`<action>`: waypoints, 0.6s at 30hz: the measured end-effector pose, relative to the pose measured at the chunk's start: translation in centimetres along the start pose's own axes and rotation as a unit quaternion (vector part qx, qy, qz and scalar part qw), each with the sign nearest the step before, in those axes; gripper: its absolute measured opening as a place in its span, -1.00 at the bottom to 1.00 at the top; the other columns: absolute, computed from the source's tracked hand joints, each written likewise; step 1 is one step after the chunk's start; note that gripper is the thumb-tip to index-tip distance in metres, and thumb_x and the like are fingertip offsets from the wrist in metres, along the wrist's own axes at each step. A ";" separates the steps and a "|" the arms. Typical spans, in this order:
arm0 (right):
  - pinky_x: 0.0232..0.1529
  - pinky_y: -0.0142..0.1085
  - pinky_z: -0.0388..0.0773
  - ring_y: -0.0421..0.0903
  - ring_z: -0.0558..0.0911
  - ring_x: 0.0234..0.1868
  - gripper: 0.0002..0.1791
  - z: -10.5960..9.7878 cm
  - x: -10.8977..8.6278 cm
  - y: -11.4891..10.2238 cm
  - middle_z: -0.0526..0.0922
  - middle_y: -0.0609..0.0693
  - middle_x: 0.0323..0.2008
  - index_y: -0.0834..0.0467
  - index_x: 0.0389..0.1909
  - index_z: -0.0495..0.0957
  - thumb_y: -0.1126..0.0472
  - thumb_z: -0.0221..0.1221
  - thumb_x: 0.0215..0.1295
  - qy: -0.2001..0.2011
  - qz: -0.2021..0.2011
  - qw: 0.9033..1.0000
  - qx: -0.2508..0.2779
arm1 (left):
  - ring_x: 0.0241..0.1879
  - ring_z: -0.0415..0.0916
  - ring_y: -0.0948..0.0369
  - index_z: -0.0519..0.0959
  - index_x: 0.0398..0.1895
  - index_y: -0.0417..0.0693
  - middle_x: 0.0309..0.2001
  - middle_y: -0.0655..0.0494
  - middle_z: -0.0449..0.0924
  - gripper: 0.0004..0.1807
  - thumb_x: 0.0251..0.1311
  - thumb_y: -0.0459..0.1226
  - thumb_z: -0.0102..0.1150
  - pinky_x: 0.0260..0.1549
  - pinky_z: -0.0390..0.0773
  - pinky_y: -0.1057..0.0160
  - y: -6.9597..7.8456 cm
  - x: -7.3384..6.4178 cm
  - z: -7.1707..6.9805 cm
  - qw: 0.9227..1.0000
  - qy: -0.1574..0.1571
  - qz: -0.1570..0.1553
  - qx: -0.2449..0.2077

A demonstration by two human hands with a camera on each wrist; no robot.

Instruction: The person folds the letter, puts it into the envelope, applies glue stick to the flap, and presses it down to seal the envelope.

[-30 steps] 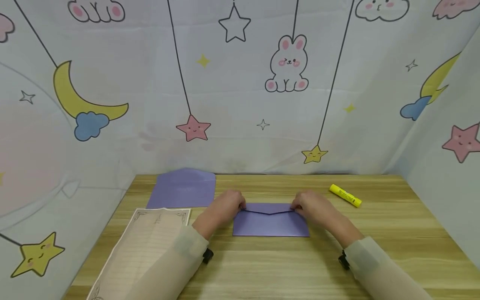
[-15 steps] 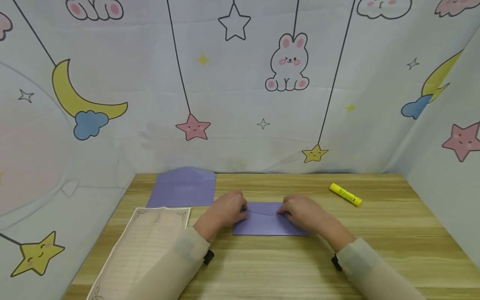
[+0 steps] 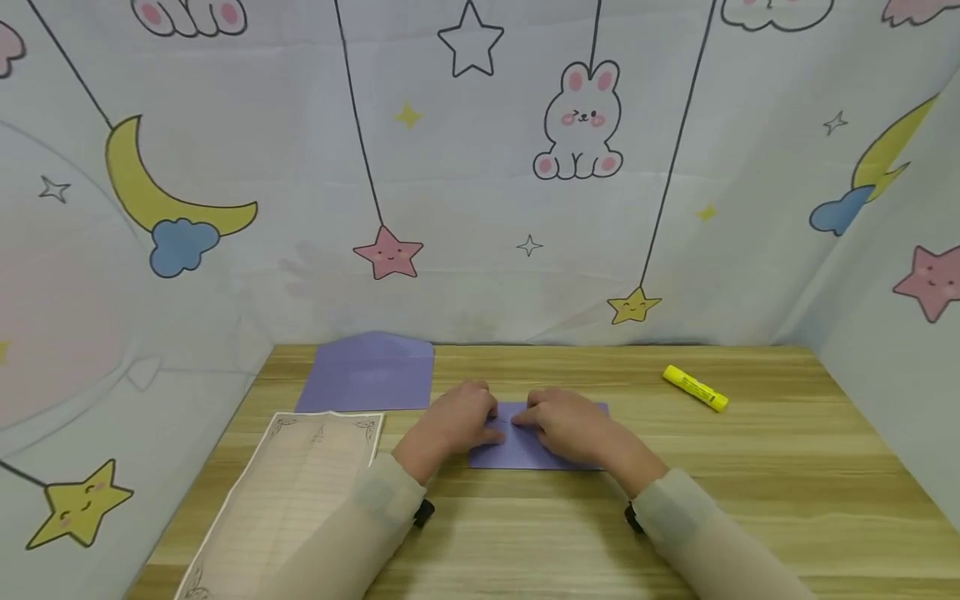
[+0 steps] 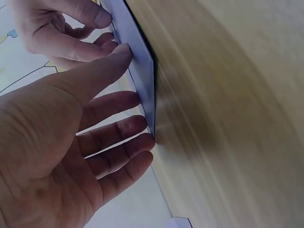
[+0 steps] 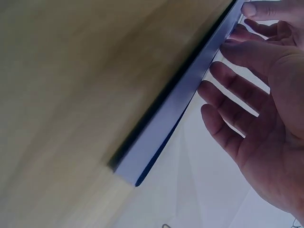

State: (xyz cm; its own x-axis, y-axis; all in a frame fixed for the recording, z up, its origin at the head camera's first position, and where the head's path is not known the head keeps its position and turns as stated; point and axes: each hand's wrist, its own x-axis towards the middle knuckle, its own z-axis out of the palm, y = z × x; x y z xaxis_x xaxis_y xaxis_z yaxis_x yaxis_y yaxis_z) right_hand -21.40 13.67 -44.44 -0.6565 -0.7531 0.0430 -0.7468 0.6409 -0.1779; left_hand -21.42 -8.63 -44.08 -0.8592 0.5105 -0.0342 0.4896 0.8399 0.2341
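A closed-flap purple envelope [image 3: 512, 454] lies on the wooden table in front of me. My left hand [image 3: 452, 423] rests at its left end; in the left wrist view the thumb lies on the envelope's face [image 4: 141, 69] and the straight fingers reach its far edge. My right hand [image 3: 570, 427] leans over the envelope's middle, index fingertip pressing near the flap line, close beside the left thumb. In the right wrist view the fingers are loosely extended along the envelope [image 5: 164, 123], whose right end is uncovered and slightly parted along its far edge.
A second purple envelope [image 3: 371, 375] with its flap up lies at the back left. Below it is a lined sheet of letter paper [image 3: 300, 483] with an ornate border, partly under my left sleeve. A yellow glue stick [image 3: 695, 388] lies at the back right. A patterned curtain [image 3: 480, 308] hangs behind the table.
The flap was raised with both hands pinching its corners; now it lies down. My right hand has slid left along it toward the left hand, which stays at the left end.
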 end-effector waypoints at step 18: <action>0.16 0.04 0.59 0.10 0.59 0.15 -0.31 -2.2 -4.0 1.0 0.62 0.08 0.15 0.10 0.35 0.65 -0.09 0.52 0.26 -0.089 0.118 0.989 -0.005 | 0.12 0.53 -0.02 0.73 0.26 0.33 0.11 -0.05 0.60 -0.45 0.22 0.17 0.50 0.11 0.60 0.01 1.7 -0.9 0.0 0.996 -0.033 0.000 0.088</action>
State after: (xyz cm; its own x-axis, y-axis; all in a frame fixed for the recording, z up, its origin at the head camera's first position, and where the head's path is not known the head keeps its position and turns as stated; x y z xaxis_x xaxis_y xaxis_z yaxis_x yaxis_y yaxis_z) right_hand -19.78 17.61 -42.67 -0.7839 -0.5964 -0.1725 -0.5768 0.8024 -0.1530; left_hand -19.81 -7.62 -43.66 -0.8502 0.5171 -0.0985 0.5135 0.8559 0.0606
